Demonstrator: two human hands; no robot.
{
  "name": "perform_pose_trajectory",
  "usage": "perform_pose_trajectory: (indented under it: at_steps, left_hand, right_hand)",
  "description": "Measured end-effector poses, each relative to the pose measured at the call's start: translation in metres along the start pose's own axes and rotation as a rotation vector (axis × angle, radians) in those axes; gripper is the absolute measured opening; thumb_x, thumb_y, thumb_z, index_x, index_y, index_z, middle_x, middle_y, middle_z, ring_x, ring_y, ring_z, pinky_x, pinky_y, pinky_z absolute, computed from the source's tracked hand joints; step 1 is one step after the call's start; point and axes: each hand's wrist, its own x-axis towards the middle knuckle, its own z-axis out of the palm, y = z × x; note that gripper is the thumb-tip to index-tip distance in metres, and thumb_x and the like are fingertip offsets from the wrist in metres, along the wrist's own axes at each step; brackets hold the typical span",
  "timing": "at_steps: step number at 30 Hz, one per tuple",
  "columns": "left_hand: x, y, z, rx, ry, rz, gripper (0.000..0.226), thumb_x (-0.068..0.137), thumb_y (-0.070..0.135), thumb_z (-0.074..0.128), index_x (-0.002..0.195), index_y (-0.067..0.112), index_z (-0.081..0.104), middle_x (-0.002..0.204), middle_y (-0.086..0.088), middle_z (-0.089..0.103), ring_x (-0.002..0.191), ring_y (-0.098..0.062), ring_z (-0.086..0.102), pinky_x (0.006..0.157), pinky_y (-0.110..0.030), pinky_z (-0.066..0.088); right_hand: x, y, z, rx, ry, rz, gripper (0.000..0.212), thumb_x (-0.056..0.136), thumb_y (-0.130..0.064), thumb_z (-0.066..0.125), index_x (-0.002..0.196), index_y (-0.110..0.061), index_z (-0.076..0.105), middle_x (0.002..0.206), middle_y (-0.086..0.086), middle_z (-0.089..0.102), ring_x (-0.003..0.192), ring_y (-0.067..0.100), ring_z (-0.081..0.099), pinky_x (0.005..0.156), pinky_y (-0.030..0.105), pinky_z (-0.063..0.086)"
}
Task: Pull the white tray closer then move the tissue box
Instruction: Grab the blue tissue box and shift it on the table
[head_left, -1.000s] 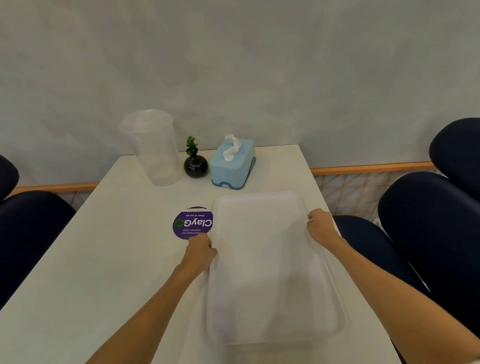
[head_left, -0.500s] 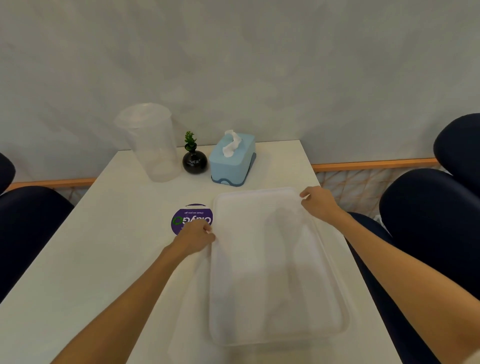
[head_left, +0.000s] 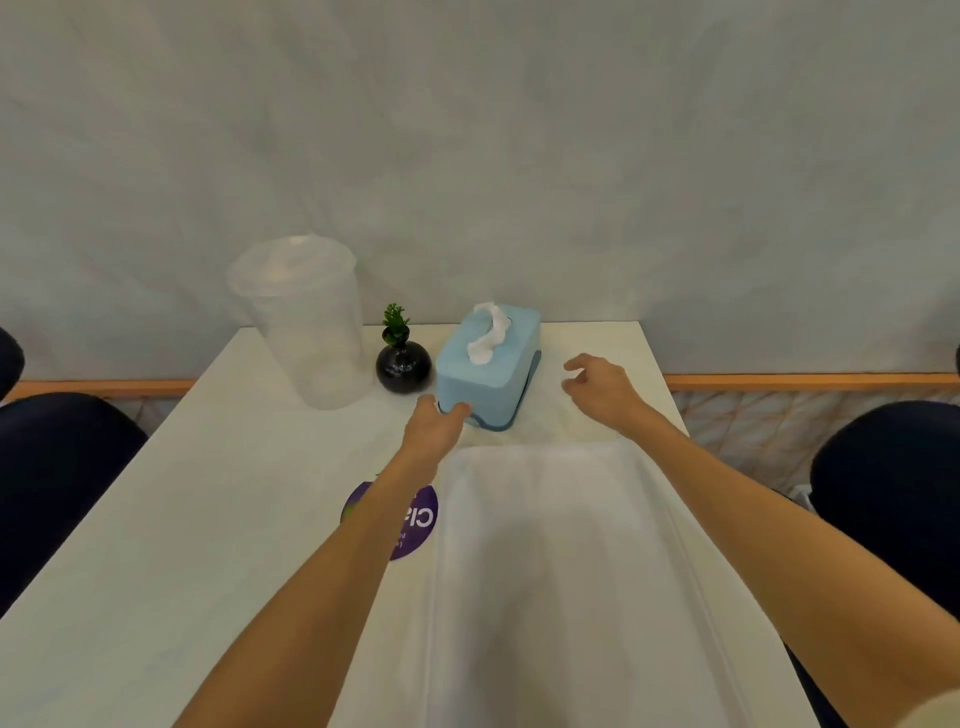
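— Where's the blue tissue box?
— At the table's far end, beside the little black vase; the white tray lies nearer.
— The hands?
— Left hand touches its near corner, fingers loosely spread; right hand hovers just beside it (open, holding nothing).
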Motion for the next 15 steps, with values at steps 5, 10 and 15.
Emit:
perform_pose_trajectory:
  at_steps: [5, 10, 15]
  left_hand:
    - [0.037, -0.006, 0.012, -0.246, 0.025, -0.086, 0.078, 0.092, 0.037, 0.056, 0.151, 0.019, 0.008, 0.153, -0.011, 0.031, 0.135, -0.032, 0.038, 0.108, -0.045, 0.036]
    - [0.058, -0.018, 0.022, -0.340, -0.042, -0.162, 0.071, 0.092, 0.042, 0.053, 0.148, 0.015, 0.018, 0.145, -0.011, 0.037, 0.125, -0.029, 0.042, 0.103, -0.038, 0.038]
    - [0.065, -0.026, 0.028, -0.398, -0.092, -0.179, 0.058, 0.093, 0.038, 0.053, 0.142, 0.014, 0.032, 0.125, -0.002, 0.043, 0.111, -0.019, 0.042, 0.097, -0.033, 0.038]
  right_hand:
    - [0.058, -0.017, 0.014, 0.162, 0.042, 0.031, 0.052, 0.095, -0.025, 0.047, 0.141, -0.006, 0.034, 0.139, 0.019, 0.047, 0.125, 0.032, 0.047, 0.097, 0.032, 0.039]
    - [0.114, -0.029, 0.026, 0.318, 0.077, 0.072, 0.058, 0.093, -0.031, 0.048, 0.144, -0.009, 0.031, 0.148, 0.016, 0.037, 0.132, 0.030, 0.041, 0.104, 0.035, 0.037]
    - [0.143, -0.023, 0.041, 0.379, 0.028, 0.142, 0.056, 0.089, -0.031, 0.051, 0.139, -0.008, 0.040, 0.142, 0.010, 0.047, 0.123, 0.027, 0.048, 0.091, 0.032, 0.039]
